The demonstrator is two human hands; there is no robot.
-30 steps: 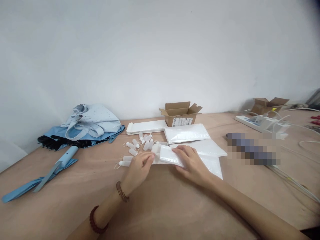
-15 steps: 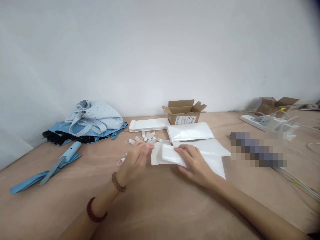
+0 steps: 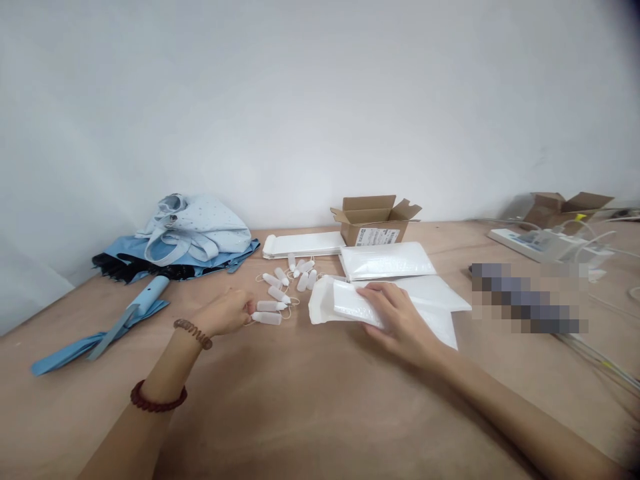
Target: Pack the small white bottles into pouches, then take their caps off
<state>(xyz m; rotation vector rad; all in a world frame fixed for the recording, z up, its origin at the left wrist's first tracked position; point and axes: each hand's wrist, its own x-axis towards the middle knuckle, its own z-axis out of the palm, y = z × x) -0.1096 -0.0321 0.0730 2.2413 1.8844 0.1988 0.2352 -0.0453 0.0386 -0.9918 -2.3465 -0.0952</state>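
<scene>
Pale blue bag [image 3: 200, 230] tops blue fabric [image 3: 131, 247] on a plywood table [image 3: 320, 427] (open carton [image 3: 375, 227] behind, power strip [image 3: 525, 241] at right).

Room to pass on the tabletop [image 3: 300, 407] between my forearms; the way ahead is crowded.

My left fingers [image 3: 249, 308] stop just beside small plastic bottles [image 3: 270, 307], which lie scattered between them and the white padded envelopes [image 3: 385, 261]. My right hand [image 3: 400, 321] lies on the envelopes, with a cardboard box [image 3: 374, 223] standing behind them near the wall. To my left, a stretch of tabletop separates my left hand [image 3: 225, 313] from a blue fabric bundle [image 3: 133, 247].
</scene>
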